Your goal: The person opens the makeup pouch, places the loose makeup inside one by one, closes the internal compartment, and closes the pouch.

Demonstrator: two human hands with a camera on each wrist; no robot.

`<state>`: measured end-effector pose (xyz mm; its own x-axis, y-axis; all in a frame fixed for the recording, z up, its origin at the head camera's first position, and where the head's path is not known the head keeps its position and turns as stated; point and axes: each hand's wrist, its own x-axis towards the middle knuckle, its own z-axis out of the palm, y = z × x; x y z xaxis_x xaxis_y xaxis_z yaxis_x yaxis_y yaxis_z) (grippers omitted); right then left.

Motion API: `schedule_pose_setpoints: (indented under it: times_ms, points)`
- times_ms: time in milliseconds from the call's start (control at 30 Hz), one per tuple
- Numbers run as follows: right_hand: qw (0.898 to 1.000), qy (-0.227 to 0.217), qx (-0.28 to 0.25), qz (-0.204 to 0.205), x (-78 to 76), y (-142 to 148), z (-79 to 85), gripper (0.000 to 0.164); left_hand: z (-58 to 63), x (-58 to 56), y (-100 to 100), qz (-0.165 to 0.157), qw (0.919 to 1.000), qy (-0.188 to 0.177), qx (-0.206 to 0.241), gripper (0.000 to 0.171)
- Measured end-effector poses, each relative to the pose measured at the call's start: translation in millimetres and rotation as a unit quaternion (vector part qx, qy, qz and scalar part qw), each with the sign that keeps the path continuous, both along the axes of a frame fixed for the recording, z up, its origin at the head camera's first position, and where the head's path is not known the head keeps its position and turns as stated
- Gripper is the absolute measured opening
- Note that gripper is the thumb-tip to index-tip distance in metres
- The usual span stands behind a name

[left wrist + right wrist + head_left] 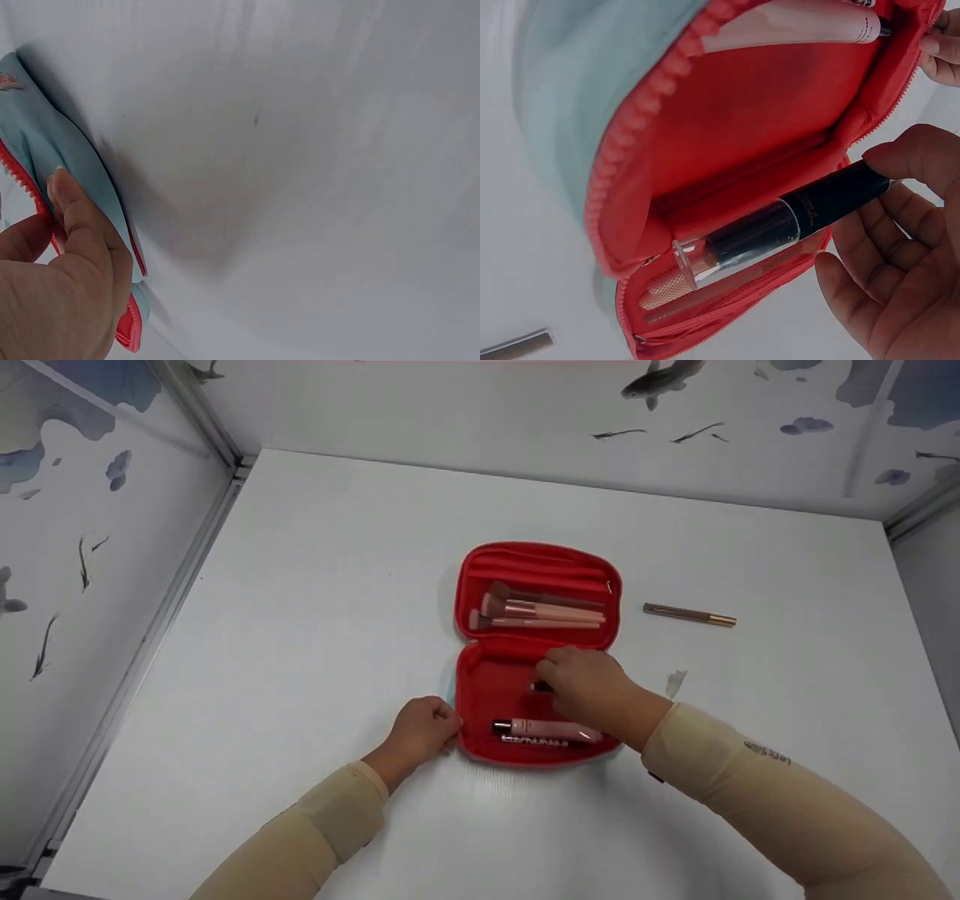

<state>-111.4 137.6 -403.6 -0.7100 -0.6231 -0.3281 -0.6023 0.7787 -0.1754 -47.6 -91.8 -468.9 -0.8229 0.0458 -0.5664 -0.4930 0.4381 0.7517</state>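
A makeup bag (487,682), red inside and pale blue outside, lies unzipped with its lid folded back. My left hand (421,727) pinches its left zipper edge between thumb and fingers, as the left wrist view shows. Over the bag's lower half, my right hand (589,686) holds a black lipstick-like tube (836,196) with a clear end, pinched between thumb and fingers. A pink squeeze tube (551,729) with a black cap rests at the front of the bag, beside a thin patterned tube (534,741). Makeup brushes (551,611) sit in the lid.
To the right of the lid, a brown tube with a gold end (690,615) lies on the white table (337,585). A small pale scrap (676,682) is near my right wrist. Patterned wall panels (450,412) border the table at the back and sides.
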Motion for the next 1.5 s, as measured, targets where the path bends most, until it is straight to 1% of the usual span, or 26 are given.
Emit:
schedule_pose_setpoints:
  times_ms: [300,500,667,800,1000,1133,1300,1500]
  points:
    - [0.999,-0.036,0.012,-0.001,2.9,-10.7,-10.1,0.042,0.1,0.6,0.8,0.0,1.0,0.001,-0.005,0.01]
    - [0.998,-0.058,0.026,-0.011,2.4,-15.2,-17.9,0.045,1.0,1.2,1.6,0.012,0.9998,0.01,0.009,0.01]
    - [0.997,-0.067,0.047,-0.012,2.5,-17.6,-23.1,0.048,-0.4,1.0,2.3,0.018,0.9997,0.006,0.013,0.01]
    - [0.996,-0.071,0.054,-0.009,3.1,-18.6,-26.0,0.049,-0.5,0.9,2.5,0.019,0.9997,0.003,0.016,0.01]
    - [0.996,-0.071,0.058,0.01,3.3,-18.8,-27.5,0.049,-0.7,0.4,2.5,0.02,0.9997,0.002,0.014,0.01]
    - [0.996,-0.072,0.057,0.014,2.3,-19.2,-27.0,0.046,-1.0,0.2,2.2,0.022,0.9997,-0.001,0.012,0.01]
    - [0.996,-0.068,0.057,0.023,2.1,-19.2,-28.5,0.041,1.6,0.6,1.7,0.02,0.9997,0.001,0.013,0.01]
    - [0.995,-0.069,0.058,0.035,1.0,-17.9,-31.8,0.045,3.1,1.4,1.3,0.008,0.9999,0.011,0.01,0.012]
